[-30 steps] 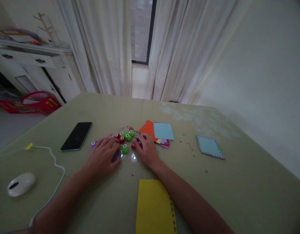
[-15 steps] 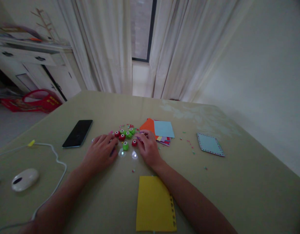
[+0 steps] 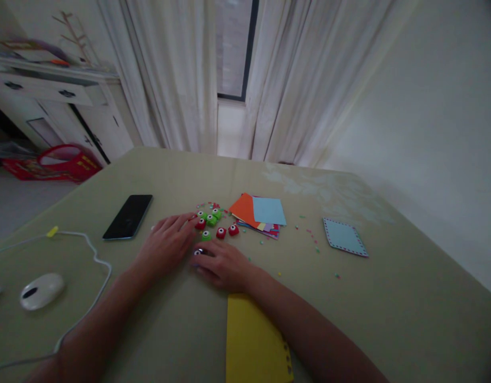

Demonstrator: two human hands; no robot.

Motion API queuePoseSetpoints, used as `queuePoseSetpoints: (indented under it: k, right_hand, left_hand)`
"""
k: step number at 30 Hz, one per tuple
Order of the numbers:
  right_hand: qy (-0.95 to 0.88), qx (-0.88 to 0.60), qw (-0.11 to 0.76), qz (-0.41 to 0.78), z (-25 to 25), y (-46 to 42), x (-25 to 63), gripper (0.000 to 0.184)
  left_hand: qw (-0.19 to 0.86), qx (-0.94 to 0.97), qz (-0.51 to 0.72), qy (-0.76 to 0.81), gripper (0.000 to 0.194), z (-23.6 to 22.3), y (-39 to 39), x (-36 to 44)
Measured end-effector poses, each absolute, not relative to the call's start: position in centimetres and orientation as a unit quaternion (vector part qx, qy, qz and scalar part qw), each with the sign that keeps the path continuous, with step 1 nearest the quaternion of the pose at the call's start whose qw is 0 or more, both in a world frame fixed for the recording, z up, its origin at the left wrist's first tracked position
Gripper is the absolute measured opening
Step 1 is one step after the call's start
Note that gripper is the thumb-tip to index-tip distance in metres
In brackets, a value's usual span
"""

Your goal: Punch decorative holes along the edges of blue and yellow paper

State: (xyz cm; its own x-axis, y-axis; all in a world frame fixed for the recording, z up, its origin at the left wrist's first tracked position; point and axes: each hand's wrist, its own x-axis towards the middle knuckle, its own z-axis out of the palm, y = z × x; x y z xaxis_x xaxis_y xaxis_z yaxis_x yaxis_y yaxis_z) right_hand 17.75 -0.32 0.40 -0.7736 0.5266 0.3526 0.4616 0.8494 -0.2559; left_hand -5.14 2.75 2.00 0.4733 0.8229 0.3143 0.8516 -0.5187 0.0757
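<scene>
Our right hand (image 3: 225,263) lies palm down near the middle of the table (image 3: 169,330), its fingers bent around a small purple toy (image 3: 198,253) with one round eye. Fingers and toy seem to touch, but we cannot tell whether they are clamped on it. Our left hand (image 3: 169,239) rests just beside it, palm down, fingers close together and pointing toward the other toys; its underside is hidden, so we cannot tell whether it grips anything.

Beyond our fingertips sit green toys (image 3: 211,219) and red toys (image 3: 221,233), also one-eyed. Most are bunched; one green and two red ones lie in a looser row nearer us. We judge the sorting through of these toys to be partway: the bunch looks settled, while the row is loose and the purple toy, on our side of it, is in hand rather than placed.

The purple toy's eye faces up and toward us. Our fingers cover much of its body, so we cannot tell its long axis. The green and red toys look squat, with no clear long axis, and most eyes face us.

Tiny bits (image 3: 214,205) are strewn behind the bunch. Paper sheets (image 3: 269,210) are stacked to its right, a yellow card (image 3: 253,340) lies partly under our right forearm, and a phone (image 3: 128,217) lies off to the left.
</scene>
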Motion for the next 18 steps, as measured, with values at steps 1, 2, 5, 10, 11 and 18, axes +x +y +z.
queuePoseSetpoints:
  k: [1, 2, 5, 10, 11, 18]
  right_hand:
    - [-0.935, -0.270, 0.215, 0.080, 0.38, -0.27, 17.78, 0.029]
    - [-0.930, -0.282, 0.222, 0.081, 0.36, -0.25, 17.81, 0.031]
    - [-0.902, -0.357, 0.235, 0.058, 0.31, -0.26, 17.85, 0.033]
    - [-0.872, -0.436, 0.219, 0.039, 0.28, -0.07, 17.62, 0.035]
    - [-0.868, -0.443, 0.220, 0.041, 0.26, -0.01, 17.58, 0.036]
    - [-0.844, -0.489, 0.217, 0.040, -0.33, 0.34, 17.46, 0.052]
  left_hand:
    - [0.040, -0.862, -0.154, -0.481, 0.044, 2.01, 2.84, -5.13]
    - [0.035, -0.866, -0.152, -0.475, 0.046, 1.99, 2.94, -5.13]
    - [0.032, -0.871, -0.150, -0.467, 0.051, 1.76, 3.23, -5.20]
    - [0.037, -0.868, -0.167, -0.466, 0.042, 1.45, 3.49, -5.36]
    - [0.032, -0.869, -0.171, -0.464, 0.040, 1.46, 3.50, -5.37]
    - [0.016, -0.867, -0.182, -0.463, 0.035, 1.76, 3.43, -5.20]
